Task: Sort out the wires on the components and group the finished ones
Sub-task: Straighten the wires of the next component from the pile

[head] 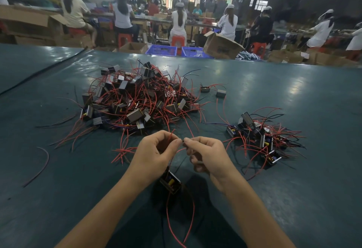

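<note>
Both hands pinch one thin red wire. The left hand holds it between curled thumb and forefinger, and the right hand does the same from the other side. The fingertips almost meet over a short dark wire tip, and the remaining fingers of each hand are folded in. From the pinch the wire drops back toward the near side to a small dark component that sits just below the left wrist, between the forearms. Its long axis runs diagonally from far-left to near-right, and its open face with a yellow part is turned upward. Whether it hangs from the wire or rests on the green table cannot be told. More red leads trail from it toward the near edge, looping slightly right. Beyond the hands, left of centre, lies a large tangled pile of similar components with red and black wires sticking out every way. A smaller group lies to the right, well apart from the pile, with its wires mostly fanning rightward. A loose component and a bare grey block sit just right of the big pile's far side. A single dark wire curves on the table at the left. Past the far edge stand blue baskets and a cardboard box.
</note>
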`<state>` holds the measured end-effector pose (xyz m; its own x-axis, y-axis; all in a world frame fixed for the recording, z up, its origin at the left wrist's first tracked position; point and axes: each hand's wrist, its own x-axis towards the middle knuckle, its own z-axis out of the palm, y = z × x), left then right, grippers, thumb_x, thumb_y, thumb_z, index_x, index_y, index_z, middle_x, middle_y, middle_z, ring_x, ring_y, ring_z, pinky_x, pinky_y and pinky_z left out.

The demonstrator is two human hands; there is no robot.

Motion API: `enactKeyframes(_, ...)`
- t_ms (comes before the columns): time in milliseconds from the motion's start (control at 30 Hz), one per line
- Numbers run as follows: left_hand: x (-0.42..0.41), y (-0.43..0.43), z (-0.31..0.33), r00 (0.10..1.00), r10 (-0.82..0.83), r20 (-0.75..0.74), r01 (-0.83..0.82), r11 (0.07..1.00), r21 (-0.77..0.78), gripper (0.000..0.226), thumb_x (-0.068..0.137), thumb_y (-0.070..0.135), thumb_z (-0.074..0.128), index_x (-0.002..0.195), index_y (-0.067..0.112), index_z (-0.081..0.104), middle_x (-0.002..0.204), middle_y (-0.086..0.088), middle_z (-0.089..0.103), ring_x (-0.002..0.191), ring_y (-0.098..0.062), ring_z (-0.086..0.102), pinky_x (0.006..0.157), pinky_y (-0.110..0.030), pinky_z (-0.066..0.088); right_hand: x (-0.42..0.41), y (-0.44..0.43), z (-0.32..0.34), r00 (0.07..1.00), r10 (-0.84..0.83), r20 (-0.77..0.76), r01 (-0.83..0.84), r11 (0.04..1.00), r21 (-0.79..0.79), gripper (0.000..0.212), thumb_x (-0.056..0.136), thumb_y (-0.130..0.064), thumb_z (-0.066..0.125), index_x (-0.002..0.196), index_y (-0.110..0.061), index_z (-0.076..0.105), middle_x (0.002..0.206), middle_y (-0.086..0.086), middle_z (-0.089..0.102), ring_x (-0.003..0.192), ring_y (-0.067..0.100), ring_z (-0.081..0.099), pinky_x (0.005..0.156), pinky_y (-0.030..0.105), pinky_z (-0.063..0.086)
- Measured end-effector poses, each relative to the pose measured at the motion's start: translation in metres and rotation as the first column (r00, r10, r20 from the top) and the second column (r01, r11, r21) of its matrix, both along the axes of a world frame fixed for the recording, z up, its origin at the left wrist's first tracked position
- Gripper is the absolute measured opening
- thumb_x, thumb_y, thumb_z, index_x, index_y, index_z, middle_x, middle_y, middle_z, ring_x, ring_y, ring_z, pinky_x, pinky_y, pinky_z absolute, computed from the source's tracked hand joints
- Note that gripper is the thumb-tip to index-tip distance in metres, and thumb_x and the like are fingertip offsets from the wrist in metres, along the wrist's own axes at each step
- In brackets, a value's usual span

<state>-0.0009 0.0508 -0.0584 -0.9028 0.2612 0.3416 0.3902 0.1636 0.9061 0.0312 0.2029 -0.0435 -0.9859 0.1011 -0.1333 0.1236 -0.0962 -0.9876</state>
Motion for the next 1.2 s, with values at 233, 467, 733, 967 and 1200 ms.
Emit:
enactKeyframes(233, 0.001, -0.002, 0.002, 0.999, -0.046, 0.004, 0.046, 0.999, -0.012, 0.012, 0.093, 0.018, 0.062, 0.082, 0.017, 0.066, 0.056, -0.002, 0.054, 0.050, -0.006, 0.046, 0.048, -0.021, 0.037, 0.001, 0.005, 0.003, 0.998, 0.051, 0.039, -0.047, 0.993, -0.107, 0.009, 0.085, -0.018, 0.072, 0.076, -0.015, 0.071, 0.062, -0.003, 0.059, 0.047, 0.006, 0.045, 0.039, 0.016, 0.030)
enactKeyframes(467, -0.003, -0.003, 0.003, 1.000, -0.002, 0.026, 0.001, 1.000, 0.020, 0.011, 0.089, 0.025, 0.066, 0.079, 0.022, 0.069, 0.061, 0.004, 0.060, 0.054, -0.006, 0.051, 0.051, -0.019, 0.042, 0.000, 0.003, 0.000, 0.982, -0.018, -0.189, 0.042, 0.991, 0.126, 0.012, 0.087, -0.020, 0.072, 0.077, -0.014, 0.073, 0.058, -0.005, 0.063, 0.046, 0.005, 0.049, 0.042, 0.015, 0.037)
enactKeyframes(733, 0.002, -0.003, 0.010, 0.998, -0.054, 0.036, 0.054, 0.999, -0.004, 0.007, 0.090, 0.017, 0.065, 0.083, 0.016, 0.068, 0.064, -0.008, 0.060, 0.053, -0.007, 0.049, 0.051, -0.019, 0.041, 0.001, 0.009, 0.006, 0.978, 0.152, 0.139, -0.121, 0.970, -0.210, 0.008, 0.075, -0.021, 0.072, 0.077, -0.014, 0.075, 0.060, -0.005, 0.054, 0.047, 0.004, 0.044, 0.039, 0.015, 0.028)
enactKeyframes(967, 0.003, -0.004, 0.012, 0.996, -0.063, 0.065, 0.061, 0.998, 0.030, 0.008, 0.089, 0.017, 0.065, 0.082, 0.015, 0.069, 0.062, -0.001, 0.059, 0.054, -0.008, 0.049, 0.054, -0.020, 0.041, 0.001, 0.008, 0.005, 0.983, 0.134, 0.123, -0.110, 0.976, -0.188, 0.014, 0.088, -0.020, 0.065, 0.076, -0.017, 0.070, 0.061, -0.006, 0.053, 0.048, 0.004, 0.045, 0.040, 0.016, 0.030)
enactKeyframes(1200, -0.001, -0.007, 0.010, 0.995, -0.035, 0.094, 0.033, 0.999, 0.023, 0.009, 0.090, 0.015, 0.066, 0.082, 0.016, 0.071, 0.068, 0.004, 0.071, 0.060, -0.005, 0.063, 0.059, -0.014, 0.049, -0.002, -0.001, 0.000, 0.980, -0.151, -0.129, 0.154, 0.988, 0.015, 0.013, 0.093, -0.018, 0.065, 0.080, -0.014, 0.066, 0.060, -0.008, 0.062, 0.047, 0.004, 0.051, 0.040, 0.017, 0.036)
